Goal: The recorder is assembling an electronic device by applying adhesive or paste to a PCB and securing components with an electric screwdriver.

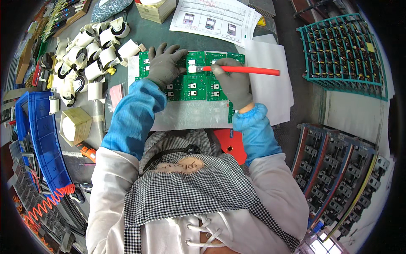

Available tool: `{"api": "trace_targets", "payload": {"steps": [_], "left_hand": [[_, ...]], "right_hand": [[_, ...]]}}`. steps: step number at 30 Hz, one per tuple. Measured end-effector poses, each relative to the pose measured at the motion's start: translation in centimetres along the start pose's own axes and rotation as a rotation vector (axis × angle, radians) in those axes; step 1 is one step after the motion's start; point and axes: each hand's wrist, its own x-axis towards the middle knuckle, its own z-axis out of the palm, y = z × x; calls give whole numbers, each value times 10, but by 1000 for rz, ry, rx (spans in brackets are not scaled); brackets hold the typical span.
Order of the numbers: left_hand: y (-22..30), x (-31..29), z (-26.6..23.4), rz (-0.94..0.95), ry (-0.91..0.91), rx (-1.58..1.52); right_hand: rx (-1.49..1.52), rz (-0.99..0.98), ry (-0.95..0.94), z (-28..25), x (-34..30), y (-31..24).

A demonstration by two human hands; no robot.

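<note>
Green circuit boards [195,89] lie in two rows on a pale sheet [182,116], each with small white and dark parts. My right hand [235,86], in a grey glove, is closed round a brush [253,70] with a long red handle. Its pale tip points left and rests on or just above a board in the far row. My left hand [165,65], gloved too, lies palm down over the boards left of the brush tip. Its fingers are apart and it grips nothing visible; the boards under it are partly hidden.
White cylindrical parts [94,53] are heaped at the left. Printed papers [215,19] lie at the far side. A wooden box [76,126] and blue bin [44,142] stand at the left. A teal rack [344,55] and a rack of metal parts [336,173] are at the right.
</note>
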Motion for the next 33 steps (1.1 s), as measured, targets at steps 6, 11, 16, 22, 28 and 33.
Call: {"api": "trace_targets", "payload": {"steps": [6, 11, 16, 22, 28, 33], "left_hand": [[1, 0, 0, 8, 8, 9], [1, -1, 1, -13, -7, 13], [3, -1, -2, -5, -9, 5], [2, 4, -3, -10, -18, 2], [-8, -10, -5, 57, 138, -32], [-1, -47, -18, -11, 396, -297]], "right_hand": [[16, 127, 71, -11, -7, 3], [136, 144, 68, 1, -7, 4], [139, 210, 62, -13, -9, 6], [120, 226, 92, -13, -6, 4], [327, 160, 176, -14, 1, -66], [479, -107, -10, 29, 14, -147]]}}
